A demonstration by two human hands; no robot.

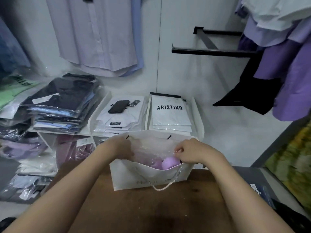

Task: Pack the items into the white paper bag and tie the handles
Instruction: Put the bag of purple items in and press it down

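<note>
1. Head view: a white paper bag [148,177] stands open on the brown wooden surface [151,207], at its far edge.
2. A twisted rope handle [165,185] hangs down the bag's near face.
3. Inside the bag sits a clear plastic packet [148,150] with lilac clothing [170,163] in it; the packet reaches up to the bag's mouth.
4. The left hand [122,147] is at the left end of the bag's mouth, its fingers curled against the packet; whether they pinch it cannot be told.
5. The right hand [188,152] is at the right end of the mouth, its fingers [178,151] pinched on the plastic edge of the packet.
6. Beyond the bag, white trays hold folded packed shirts; a dark phone [119,106] lies on the left pile [121,115], and the right pile [170,113] shows the word ARISTINO.
7. Far left, a stack of dark packed clothes [62,105] rests on a shelf.
8. Shirts [97,34] hang on the far wall.
</note>
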